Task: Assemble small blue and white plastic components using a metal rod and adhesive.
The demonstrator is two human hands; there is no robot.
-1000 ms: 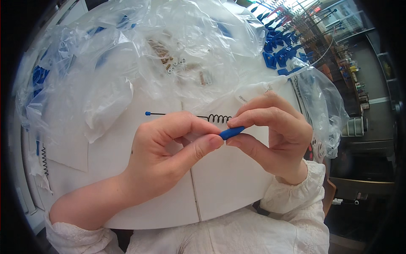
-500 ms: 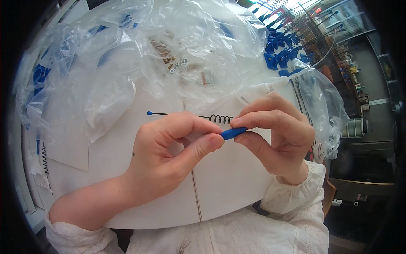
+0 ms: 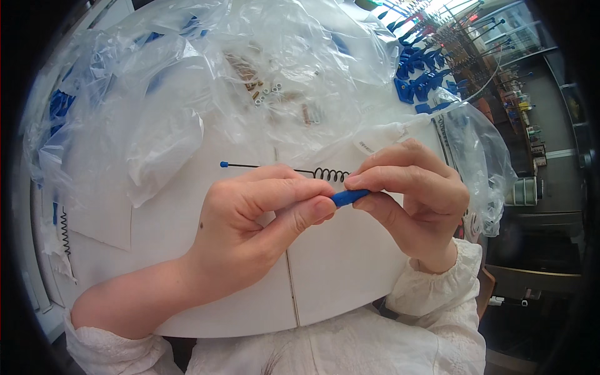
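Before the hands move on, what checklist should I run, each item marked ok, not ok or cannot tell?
1. Left hand gripping the blue plastic piece: ok.
2. Right hand pinching its other end: ok.
3. Black coiled wire rod fully visible: not ok, hands partly hide it.
4. Blue tip cap on the rod's left end: ok.
5. Rod's right end free: cannot tell, hidden.
6. Metal nuts apart from both hands: ok.

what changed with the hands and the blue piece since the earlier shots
The thumb of the right hand has moved right, toward the right end of the blue piece; the index finger and thumb of the left hand have come closer together. Nothing was let go: both hands still hold the piece. The black coil and clear plastic bags look unmoved; the view itself shifted slightly.
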